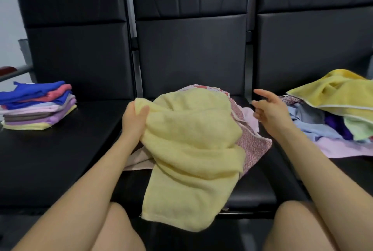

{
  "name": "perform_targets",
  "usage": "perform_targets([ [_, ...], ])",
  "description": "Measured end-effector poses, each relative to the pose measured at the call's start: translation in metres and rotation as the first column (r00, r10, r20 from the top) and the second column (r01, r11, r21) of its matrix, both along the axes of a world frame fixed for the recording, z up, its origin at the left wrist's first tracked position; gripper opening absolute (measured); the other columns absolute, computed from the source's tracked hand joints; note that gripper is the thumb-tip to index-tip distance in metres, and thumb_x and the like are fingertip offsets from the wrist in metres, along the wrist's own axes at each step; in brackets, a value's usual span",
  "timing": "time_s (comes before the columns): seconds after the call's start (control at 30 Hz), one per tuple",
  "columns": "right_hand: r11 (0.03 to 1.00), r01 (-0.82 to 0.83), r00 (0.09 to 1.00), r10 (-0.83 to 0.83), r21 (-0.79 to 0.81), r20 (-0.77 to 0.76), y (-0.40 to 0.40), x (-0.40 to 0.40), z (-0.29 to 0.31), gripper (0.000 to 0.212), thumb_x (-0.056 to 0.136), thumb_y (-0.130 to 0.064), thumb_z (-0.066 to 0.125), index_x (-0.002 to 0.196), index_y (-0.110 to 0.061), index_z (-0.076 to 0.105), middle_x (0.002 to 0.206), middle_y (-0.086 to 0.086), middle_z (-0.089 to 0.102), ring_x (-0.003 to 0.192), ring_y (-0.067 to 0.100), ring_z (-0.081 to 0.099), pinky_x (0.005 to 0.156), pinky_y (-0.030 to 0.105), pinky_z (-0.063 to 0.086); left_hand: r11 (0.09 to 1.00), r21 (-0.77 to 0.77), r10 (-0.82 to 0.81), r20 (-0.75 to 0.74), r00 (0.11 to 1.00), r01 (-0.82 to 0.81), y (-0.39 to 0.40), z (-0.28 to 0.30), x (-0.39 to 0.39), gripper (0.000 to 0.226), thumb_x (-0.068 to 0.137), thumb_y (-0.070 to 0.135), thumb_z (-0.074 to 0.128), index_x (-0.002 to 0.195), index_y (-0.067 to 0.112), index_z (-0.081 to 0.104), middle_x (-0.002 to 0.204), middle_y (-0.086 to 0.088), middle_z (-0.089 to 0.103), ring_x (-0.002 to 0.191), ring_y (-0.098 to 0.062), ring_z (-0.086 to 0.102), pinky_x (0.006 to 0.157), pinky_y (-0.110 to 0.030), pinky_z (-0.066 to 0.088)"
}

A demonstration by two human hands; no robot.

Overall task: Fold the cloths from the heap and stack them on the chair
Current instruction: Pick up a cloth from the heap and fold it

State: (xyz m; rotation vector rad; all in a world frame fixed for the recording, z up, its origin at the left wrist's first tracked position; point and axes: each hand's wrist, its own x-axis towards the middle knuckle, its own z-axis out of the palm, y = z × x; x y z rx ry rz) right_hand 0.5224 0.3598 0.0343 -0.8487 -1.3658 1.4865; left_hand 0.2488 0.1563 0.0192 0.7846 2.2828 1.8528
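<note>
**Find the second corner before folding**

Yellow towel point(191, 150) hangs crumpled from the left hand point(134, 118), which pinches one corner. Right hand point(268, 109), empty with fingers spread, should catch the opposite corner; folded stack point(38, 105) waits beyond the left hand.

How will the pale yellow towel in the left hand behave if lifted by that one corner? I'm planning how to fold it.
The pale yellow towel is probably floppy: it sags in soft folds from the left hand and droops over the seat edge. Its terry-like surface likely resists slipping. The right hand is free to catch another corner.
</note>
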Motion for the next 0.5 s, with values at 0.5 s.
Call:
perform_targets([
  [0.5, 0.471, -0.836, 0.471, 0.351, 0.282, 0.809, -0.137, -0.031, -0.014, 0.010, 0.082, -0.024, 0.075, 0.082, -0.015, 0.071, 0.076, -0.002, 0.069, 0.065, 0.008, 0.058, 0.065, 0.022, 0.046, 0.913, -0.323, -0.332, -0.235, 0.913, 0.249, -0.052, 0.001, 0.051, 0.015, 0.086, 0.040, 0.066, 0.091, 0.027, 0.062, 0.086, 0.007, 0.060, 0.080, -0.009, 0.055, 0.071, -0.026, 0.047],
])
